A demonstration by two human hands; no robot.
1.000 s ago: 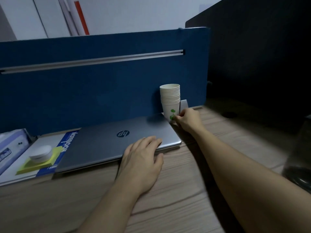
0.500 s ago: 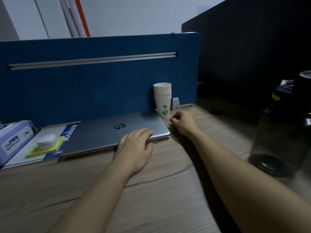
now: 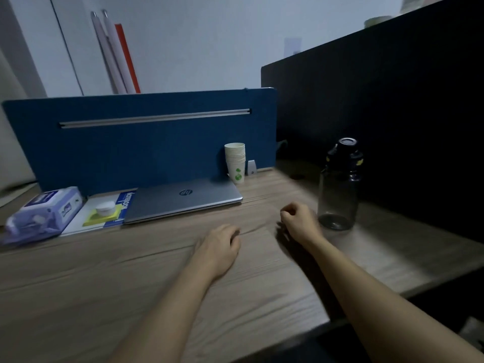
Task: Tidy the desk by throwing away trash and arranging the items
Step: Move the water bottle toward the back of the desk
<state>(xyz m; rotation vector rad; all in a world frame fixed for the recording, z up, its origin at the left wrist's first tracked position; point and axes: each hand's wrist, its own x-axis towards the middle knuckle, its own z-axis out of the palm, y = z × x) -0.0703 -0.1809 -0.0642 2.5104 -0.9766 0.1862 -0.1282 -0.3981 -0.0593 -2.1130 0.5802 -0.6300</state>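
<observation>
A closed silver laptop (image 3: pixel 183 199) lies along the blue divider. At its right corner stands a stack of paper cups (image 3: pixel 235 162). A dark water bottle (image 3: pixel 339 187) stands on the wooden desk (image 3: pixel 78 279) at the right. My left hand (image 3: pixel 218 248) rests on the desk in front of the laptop, fingers curled, holding nothing. My right hand (image 3: pixel 298 222) is a loose fist on the desk just left of the bottle, and I see nothing in it.
At the far left lie a pack of wipes (image 3: pixel 43 214) and a notebook (image 3: pixel 104 210) carrying a yellow pad and a small white round case (image 3: pixel 105 207). The blue divider (image 3: pixel 146 142) closes the back, a black partition (image 3: pixel 379 113) the right.
Both hands have drawn back toward me: the left slid off the laptop, the right left the cups and now lies beside the bottle. The view pulled back and turned right.
</observation>
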